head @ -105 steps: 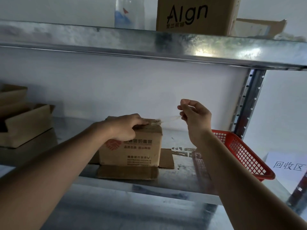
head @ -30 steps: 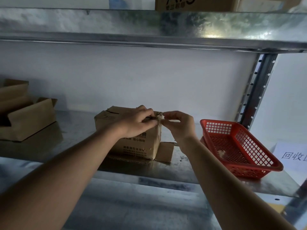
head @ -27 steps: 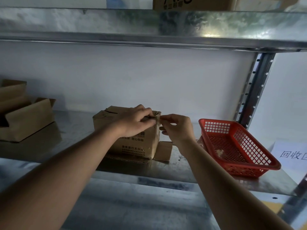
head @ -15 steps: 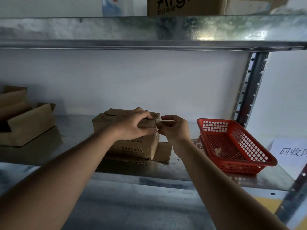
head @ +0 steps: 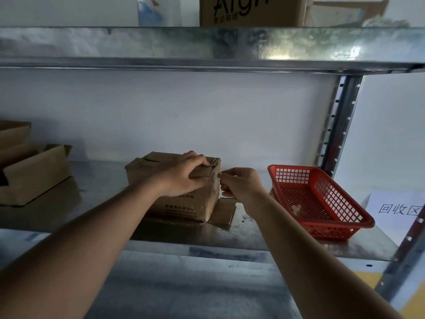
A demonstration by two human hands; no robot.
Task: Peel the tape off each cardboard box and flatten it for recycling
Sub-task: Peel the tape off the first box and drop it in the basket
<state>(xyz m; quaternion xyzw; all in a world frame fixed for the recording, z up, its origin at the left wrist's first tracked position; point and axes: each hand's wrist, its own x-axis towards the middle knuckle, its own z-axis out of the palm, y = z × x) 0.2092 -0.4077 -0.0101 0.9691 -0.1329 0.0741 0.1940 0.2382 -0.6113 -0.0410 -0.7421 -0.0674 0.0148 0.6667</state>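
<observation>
Left arm: I reach forward from the lower left, forearm rising toward the middle shelf (head: 230, 240).
Left hand: my left hand (head: 184, 174) lies over the top front edge of the cardboard box (head: 181, 204), fingers curled over the top and thumb against the front face, gripping it.
Right arm: it comes in from the lower right, wrist bent toward the box's right corner.
Right hand: my right hand (head: 240, 184) sits just beside the box's right edge, thumb and fingertips pinched on a strip of tape (head: 216, 180).
Tape: pale and crinkled, it runs down the box's right front corner; its upper end is between my fingertips, the rest looks stuck to the cardboard.
Box position: it stands upright at the middle of the shelf, bottom flaps splayed flat around its base, top flaps partly lifted at the back left.
Box print: several lines of Chinese characters on the front face, too small to read.
Upper box: a carton (head: 250, 10) on the shelf above shows large black letters that look like "Algn", cut off at the top, with small characters beneath.
Sign: a white sheet (head: 400, 210) at the far right reads "回收区".
Red basket: a plastic mesh basket (head: 322, 201) stands right of the box, near my right hand, with a pale scrap inside.
Left side: open cardboard boxes (head: 34, 173) sit at the shelf's left end, well apart.
</observation>
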